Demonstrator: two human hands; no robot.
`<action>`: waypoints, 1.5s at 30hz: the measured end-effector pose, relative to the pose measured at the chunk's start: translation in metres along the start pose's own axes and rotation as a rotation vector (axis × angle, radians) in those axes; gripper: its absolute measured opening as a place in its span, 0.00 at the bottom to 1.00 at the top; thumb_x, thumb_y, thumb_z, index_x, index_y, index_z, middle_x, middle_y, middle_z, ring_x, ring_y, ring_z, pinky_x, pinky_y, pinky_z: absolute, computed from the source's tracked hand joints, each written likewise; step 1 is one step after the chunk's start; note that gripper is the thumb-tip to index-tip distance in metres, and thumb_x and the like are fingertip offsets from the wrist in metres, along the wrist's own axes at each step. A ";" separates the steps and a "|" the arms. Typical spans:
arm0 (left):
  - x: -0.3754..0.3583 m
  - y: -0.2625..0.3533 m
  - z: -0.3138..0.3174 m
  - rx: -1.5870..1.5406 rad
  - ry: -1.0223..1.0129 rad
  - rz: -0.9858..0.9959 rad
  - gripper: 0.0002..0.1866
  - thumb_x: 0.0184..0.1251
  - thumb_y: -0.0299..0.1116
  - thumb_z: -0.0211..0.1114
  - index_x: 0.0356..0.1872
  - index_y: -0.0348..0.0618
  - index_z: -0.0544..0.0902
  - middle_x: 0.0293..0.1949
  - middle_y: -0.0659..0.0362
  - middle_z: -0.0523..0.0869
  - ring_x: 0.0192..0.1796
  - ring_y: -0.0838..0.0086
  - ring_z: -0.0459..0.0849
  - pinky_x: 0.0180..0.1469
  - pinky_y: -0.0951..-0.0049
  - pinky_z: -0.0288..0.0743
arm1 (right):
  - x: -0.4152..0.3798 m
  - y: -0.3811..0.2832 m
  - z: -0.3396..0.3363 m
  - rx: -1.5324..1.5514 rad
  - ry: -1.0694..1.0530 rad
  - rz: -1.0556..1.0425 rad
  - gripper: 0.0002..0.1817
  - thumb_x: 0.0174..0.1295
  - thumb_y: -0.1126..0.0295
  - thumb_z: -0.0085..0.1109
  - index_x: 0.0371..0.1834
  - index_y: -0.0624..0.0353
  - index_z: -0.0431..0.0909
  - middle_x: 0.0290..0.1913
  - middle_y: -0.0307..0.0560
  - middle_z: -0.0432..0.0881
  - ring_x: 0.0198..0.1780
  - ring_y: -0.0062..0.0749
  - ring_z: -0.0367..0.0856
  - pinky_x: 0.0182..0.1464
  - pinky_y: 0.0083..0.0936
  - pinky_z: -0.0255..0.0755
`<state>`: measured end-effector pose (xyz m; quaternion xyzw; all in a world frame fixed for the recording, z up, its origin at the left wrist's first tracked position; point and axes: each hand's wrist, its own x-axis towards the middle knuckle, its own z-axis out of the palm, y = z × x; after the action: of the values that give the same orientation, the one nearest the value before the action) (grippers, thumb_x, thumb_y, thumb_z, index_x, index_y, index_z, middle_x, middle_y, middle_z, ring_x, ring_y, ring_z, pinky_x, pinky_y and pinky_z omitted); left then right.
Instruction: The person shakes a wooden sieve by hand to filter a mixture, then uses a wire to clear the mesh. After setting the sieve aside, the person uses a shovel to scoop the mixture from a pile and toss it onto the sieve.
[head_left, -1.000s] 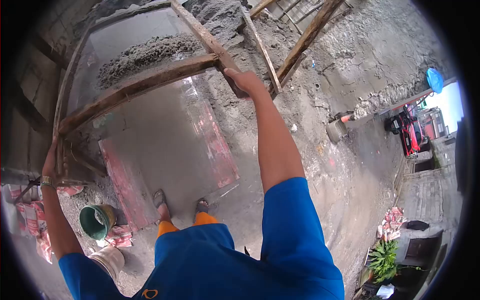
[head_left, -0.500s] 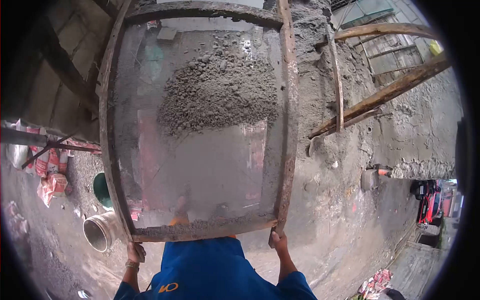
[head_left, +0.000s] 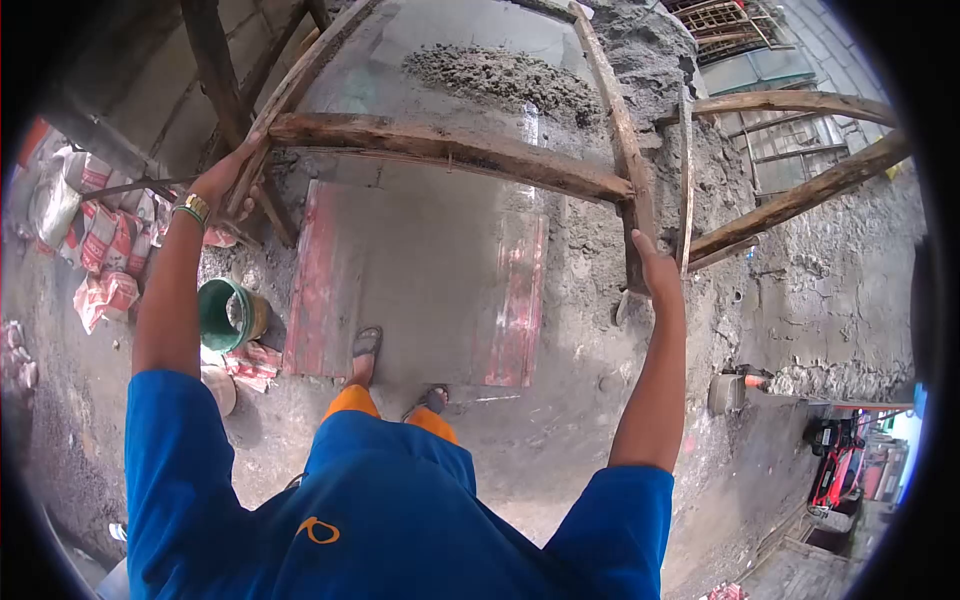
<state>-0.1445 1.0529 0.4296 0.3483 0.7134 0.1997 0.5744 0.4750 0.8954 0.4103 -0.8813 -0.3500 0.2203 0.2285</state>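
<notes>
A wooden-framed sand sieve (head_left: pixel 450 152) is tilted in front of me, its near crossbar raised. My left hand (head_left: pixel 225 185), with a watch at the wrist, is wrapped round the end of its left rail. At the right rail's end, my right hand (head_left: pixel 655 265) grips the wood. Coarse, lumpy sand (head_left: pixel 510 80) lies on the far part of the mesh. Below the crossbar, fine grey sand (head_left: pixel 420 270) covers the middle of a reddish sheet (head_left: pixel 515 330) on the ground. My sandalled feet stand at the sheet's near edge.
A green bucket (head_left: pixel 225 315) stands left of the sheet, near red-and-white sacks (head_left: pixel 105 240). Wooden poles (head_left: pixel 800 195) lean at the right beside a heap of grey sand (head_left: pixel 650 90). A red vehicle (head_left: pixel 835 475) is parked far right.
Both hands have moved forward and up, raising the sieve's near end. The coarse sand has shifted toward the far end, and the sheet beneath has come into plain view.
</notes>
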 end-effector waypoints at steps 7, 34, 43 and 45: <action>-0.002 -0.360 0.005 -0.228 0.080 -0.130 0.37 0.63 0.74 0.48 0.35 0.44 0.77 0.18 0.59 0.77 0.15 0.72 0.77 0.18 0.72 0.73 | -0.184 0.247 0.164 0.389 -0.241 0.310 0.24 0.64 0.51 0.61 0.47 0.65 0.78 0.35 0.41 0.80 0.37 0.26 0.76 0.43 0.28 0.71; -0.005 -0.299 0.004 -0.126 0.058 -0.089 0.36 0.63 0.75 0.48 0.33 0.45 0.77 0.18 0.60 0.76 0.16 0.74 0.75 0.17 0.75 0.69 | -0.159 0.212 0.149 0.328 -0.067 0.024 0.22 0.64 0.54 0.62 0.45 0.66 0.78 0.34 0.43 0.79 0.34 0.27 0.74 0.41 0.29 0.71; -0.095 -0.519 -0.003 -0.283 0.102 0.004 0.37 0.61 0.70 0.55 0.37 0.36 0.78 0.17 0.57 0.77 0.15 0.71 0.76 0.18 0.72 0.72 | -0.278 0.352 0.177 0.596 -0.356 0.335 0.27 0.64 0.52 0.62 0.59 0.60 0.72 0.44 0.34 0.76 0.44 0.18 0.72 0.48 0.22 0.68; -0.051 -0.447 0.016 -0.292 0.077 -0.081 0.36 0.63 0.70 0.53 0.35 0.40 0.78 0.17 0.58 0.75 0.17 0.72 0.76 0.18 0.72 0.69 | -0.215 0.327 0.185 0.367 -0.274 0.255 0.24 0.67 0.52 0.60 0.51 0.65 0.78 0.39 0.38 0.80 0.40 0.21 0.75 0.44 0.25 0.71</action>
<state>-0.2436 0.7113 0.1539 0.2242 0.7117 0.2912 0.5987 0.4011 0.5744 0.1297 -0.8241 -0.2177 0.4244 0.3055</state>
